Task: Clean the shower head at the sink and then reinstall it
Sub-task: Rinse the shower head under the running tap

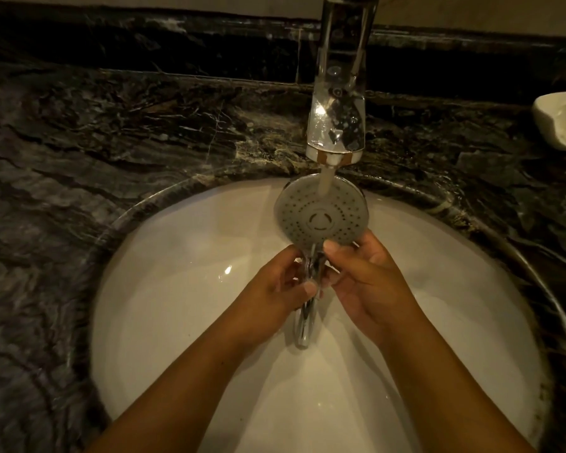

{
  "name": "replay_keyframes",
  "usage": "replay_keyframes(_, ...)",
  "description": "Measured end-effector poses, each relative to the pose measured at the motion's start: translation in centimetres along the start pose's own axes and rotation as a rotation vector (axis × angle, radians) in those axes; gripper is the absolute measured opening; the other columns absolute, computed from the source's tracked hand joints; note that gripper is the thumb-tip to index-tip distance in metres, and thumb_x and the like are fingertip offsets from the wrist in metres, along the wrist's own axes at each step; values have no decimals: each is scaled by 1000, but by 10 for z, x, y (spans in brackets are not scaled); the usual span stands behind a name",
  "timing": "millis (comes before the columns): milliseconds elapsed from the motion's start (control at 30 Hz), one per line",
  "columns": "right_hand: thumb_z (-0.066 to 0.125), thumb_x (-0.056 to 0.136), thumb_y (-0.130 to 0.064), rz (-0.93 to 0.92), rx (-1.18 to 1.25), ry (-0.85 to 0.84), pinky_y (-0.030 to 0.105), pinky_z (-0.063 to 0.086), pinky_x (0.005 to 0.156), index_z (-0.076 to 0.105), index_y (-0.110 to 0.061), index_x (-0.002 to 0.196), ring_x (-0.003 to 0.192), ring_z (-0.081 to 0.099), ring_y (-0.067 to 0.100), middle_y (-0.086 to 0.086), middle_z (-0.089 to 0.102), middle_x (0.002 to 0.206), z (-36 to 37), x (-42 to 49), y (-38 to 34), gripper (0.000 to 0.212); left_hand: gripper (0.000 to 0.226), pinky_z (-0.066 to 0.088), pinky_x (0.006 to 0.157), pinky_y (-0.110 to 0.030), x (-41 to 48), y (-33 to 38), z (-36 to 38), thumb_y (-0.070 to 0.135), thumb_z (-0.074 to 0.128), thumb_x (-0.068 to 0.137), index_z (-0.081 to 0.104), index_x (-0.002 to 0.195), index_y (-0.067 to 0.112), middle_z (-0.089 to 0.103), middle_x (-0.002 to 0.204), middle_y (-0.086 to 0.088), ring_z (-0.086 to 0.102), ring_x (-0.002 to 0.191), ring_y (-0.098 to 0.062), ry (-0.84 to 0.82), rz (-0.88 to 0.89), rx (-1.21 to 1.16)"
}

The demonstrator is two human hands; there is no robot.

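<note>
A chrome hand shower head (pixel 321 214) with a round grey spray face turned up sits over the white sink basin (pixel 164 305). Water runs from the chrome faucet (pixel 337 93) onto the top of the spray face. My left hand (pixel 281 295) grips the chrome handle just below the head. My right hand (pixel 363 276) holds the neck and lower rim of the head, thumb at the face's bottom edge. The handle's lower end (pixel 303 335) sticks out below my hands.
Dark veined marble counter (pixel 111 132) surrounds the basin, with a raised marble backsplash (pixel 177 44) behind. A white dish (pixel 562 122) sits on the counter at the far right edge.
</note>
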State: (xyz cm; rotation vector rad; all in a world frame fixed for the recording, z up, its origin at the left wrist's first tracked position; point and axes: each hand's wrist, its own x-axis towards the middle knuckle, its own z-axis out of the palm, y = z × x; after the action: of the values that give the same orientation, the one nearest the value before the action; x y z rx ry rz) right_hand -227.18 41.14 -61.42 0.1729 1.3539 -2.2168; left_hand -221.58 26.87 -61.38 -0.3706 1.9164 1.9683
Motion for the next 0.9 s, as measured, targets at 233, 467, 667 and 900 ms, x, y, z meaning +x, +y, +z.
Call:
replay_keyframes(233,69,79,-12,10,-21,30,34,55,82,62,-18,124,109,69,25,6,73,116,-1,0,0,46,45,54,95,-42,2,-1,-2,9,55,98,53,127,42,71,115,2,70,105,-17,16,-7,39)
replay_keyframes(467,66,77,-12,1,-18,11,29,56,74,64,-19,119,103,70,22,4,75,111,0,1,0,42,47,51,101,-51,3,-2,-3,9,56,96,51,132,39,70,117,-1,68,109,-20,22,-28,17)
replay_keyframes(667,64,78,-14,5,-8,12,29,57,73,62,-16,122,101,71,21,6,75,112,1,0,-2,45,44,53,99,-47,4,-1,-2,9,55,97,52,132,36,70,117,-1,69,108,-20,10,-15,12)
replay_keyframes(900,62,81,-22,31,-41,55,42,57,89,65,-19,117,105,71,23,6,75,113,-1,2,0,36,29,58,91,-49,3,1,-2,13,58,96,63,123,23,70,114,-11,72,99,-29,-30,-16,-69)
